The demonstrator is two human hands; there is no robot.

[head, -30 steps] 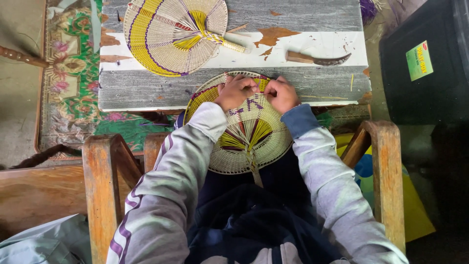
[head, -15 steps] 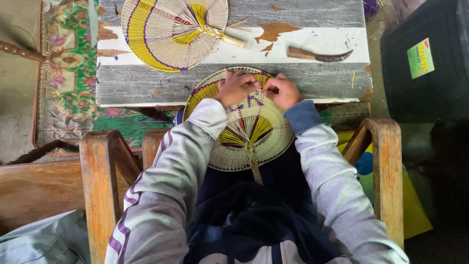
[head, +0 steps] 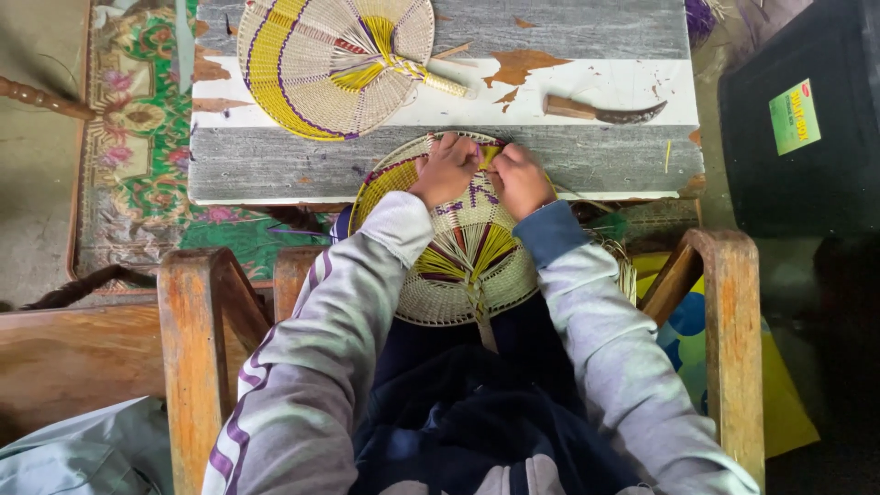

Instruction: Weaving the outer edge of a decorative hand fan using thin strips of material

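A round woven fan (head: 458, 266) in straw, yellow and purple lies across my lap, its far rim resting on the worn bench (head: 275, 165). My left hand (head: 446, 170) and my right hand (head: 519, 179) sit side by side on that far rim, fingers pinched on the weave and its thin strands. The fan's handle points toward my body. My grey sleeves cover part of the fan's sides.
A second woven fan (head: 335, 60) lies on the bench's far left. A small knife with a wooden handle (head: 600, 110) lies at the bench's right. Wooden chair arms (head: 192, 321) flank me. A black bin (head: 807, 119) stands right, a patterned rug (head: 137, 137) left.
Both hands stay on the fan's far rim with only small finger movements. The view has shifted slightly.
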